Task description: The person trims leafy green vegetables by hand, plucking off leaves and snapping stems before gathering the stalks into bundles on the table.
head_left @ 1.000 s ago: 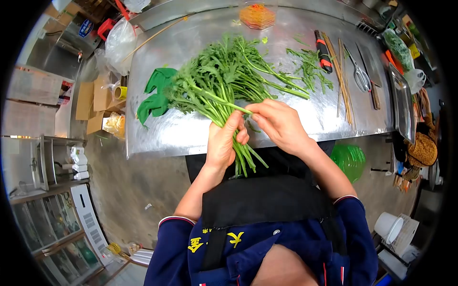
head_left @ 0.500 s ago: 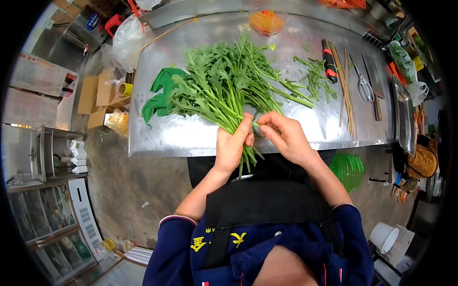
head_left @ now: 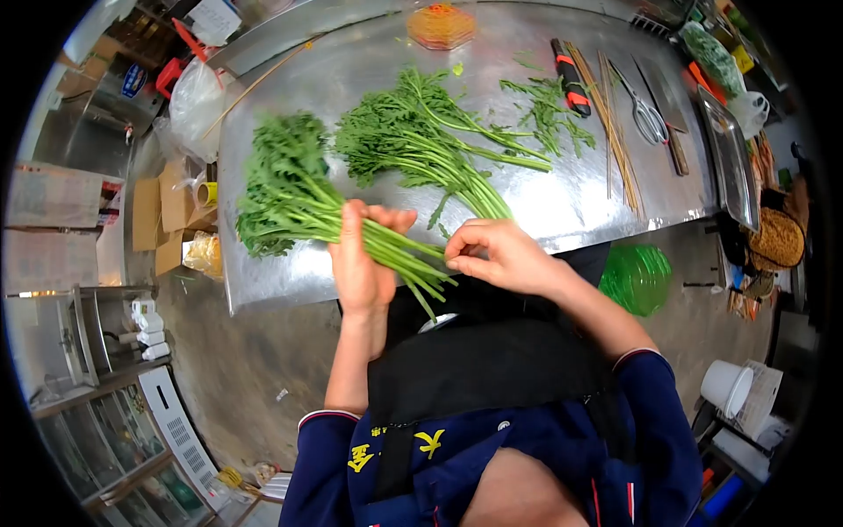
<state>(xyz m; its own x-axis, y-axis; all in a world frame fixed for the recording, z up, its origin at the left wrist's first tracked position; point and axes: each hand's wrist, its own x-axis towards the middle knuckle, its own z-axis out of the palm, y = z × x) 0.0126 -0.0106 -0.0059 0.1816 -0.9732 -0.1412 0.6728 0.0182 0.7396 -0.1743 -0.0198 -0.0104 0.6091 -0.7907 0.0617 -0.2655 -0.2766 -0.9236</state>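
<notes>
My left hand (head_left: 364, 268) holds a bunch of leafy greens (head_left: 303, 189) by the stems, thumb on top and fingers partly spread beyond them. Its leaves lie toward the left side of the metal table, and the stem ends point right past the front edge. At the stem ends is my right hand (head_left: 493, 255), thumb and fingertips pinched together; whatever is between them is too small to make out. A second pile of greens (head_left: 413, 140) rests on the table behind my hands, its stems reaching close to my right hand.
The metal table (head_left: 334, 83) also bears a clear container (head_left: 441, 26), loose leaves (head_left: 551, 114), a black and red tool (head_left: 571, 79), thin sticks (head_left: 615, 132), scissors (head_left: 648, 121) and a cleaver (head_left: 663, 101). A metal tray (head_left: 729, 162) stands at the right edge.
The held bunch has swung left, apart from the pile, and now covers the green cloth's place. My left hand has moved left and its fingers have loosened. The view has shifted slightly.
</notes>
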